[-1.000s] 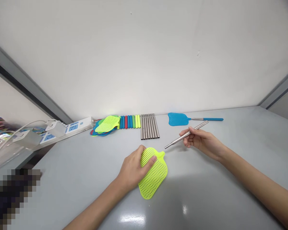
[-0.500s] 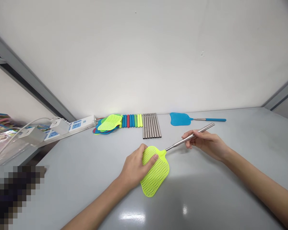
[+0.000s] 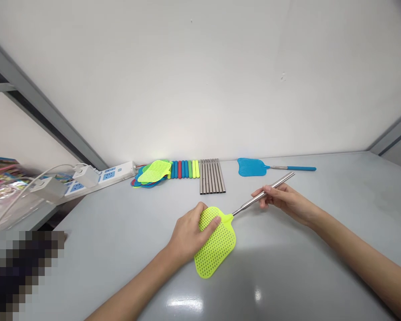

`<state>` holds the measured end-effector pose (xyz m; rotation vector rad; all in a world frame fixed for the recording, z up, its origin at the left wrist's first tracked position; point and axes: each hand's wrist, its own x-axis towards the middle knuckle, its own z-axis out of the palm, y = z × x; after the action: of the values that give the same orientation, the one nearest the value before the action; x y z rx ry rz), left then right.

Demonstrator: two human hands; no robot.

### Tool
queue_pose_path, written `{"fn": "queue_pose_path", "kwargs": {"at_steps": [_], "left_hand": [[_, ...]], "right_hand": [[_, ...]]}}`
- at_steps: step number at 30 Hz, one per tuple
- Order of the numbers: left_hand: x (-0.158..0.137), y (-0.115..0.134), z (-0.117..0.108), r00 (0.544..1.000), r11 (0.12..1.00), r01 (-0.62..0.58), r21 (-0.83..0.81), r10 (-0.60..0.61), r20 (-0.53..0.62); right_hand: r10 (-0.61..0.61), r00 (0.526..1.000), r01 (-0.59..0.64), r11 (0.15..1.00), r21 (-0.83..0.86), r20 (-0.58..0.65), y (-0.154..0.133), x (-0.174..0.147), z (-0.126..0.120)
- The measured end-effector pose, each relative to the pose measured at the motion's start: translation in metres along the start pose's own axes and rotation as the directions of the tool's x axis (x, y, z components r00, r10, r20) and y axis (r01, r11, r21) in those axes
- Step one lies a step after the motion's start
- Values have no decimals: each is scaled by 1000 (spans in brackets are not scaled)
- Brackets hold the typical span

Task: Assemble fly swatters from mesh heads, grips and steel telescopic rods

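A yellow-green perforated fly swatter head (image 3: pixel 217 243) is pinched in my left hand (image 3: pixel 190 229), thumb on top and fingers behind it. From the neck of the head a metal telescopic rod (image 3: pixel 254 199) runs up to the right, joined to it. My right hand (image 3: pixel 284 200) grips the thicker part of this rod between thumb and fingers; the rod's bare end sticks out past the hand. Both hands are above the grey table (image 3: pixel 120 249).
Along the wall lie a pile of coloured swatter heads (image 3: pixel 154 171), a row of coloured handle grips (image 3: pixel 183 169), several metal rods (image 3: pixel 212 177) and a blue fly swatter (image 3: pixel 253 167). A power strip (image 3: pixel 110 175) with plugged-in chargers and plastic-wrapped goods (image 3: pixel 6 191) are at the left.
The rod's free end has dipped slightly down and left along with my right hand. My left hand keeps hold of the swatter head, which has shifted very little.
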<state>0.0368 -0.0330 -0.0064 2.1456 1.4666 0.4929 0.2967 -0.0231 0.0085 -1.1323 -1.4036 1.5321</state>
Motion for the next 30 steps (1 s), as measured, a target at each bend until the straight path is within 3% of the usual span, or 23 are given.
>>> {"fn": "queue_pose_path", "kwargs": {"at_steps": [5,24,30], "left_hand": [[1,-1,1,1000,1000,12,13,-12,8],[5,-1,-4,998,999,12,41,-10,-58],[5,-3,-8,997,998,26,57,-22,-75]], "right_hand": [[23,999,-24,998,-50,-23,1,2,3],[131,987,-126,990,58,-89,4,-1,19],[120,972,-92,985,144,-200,6,4,7]]}}
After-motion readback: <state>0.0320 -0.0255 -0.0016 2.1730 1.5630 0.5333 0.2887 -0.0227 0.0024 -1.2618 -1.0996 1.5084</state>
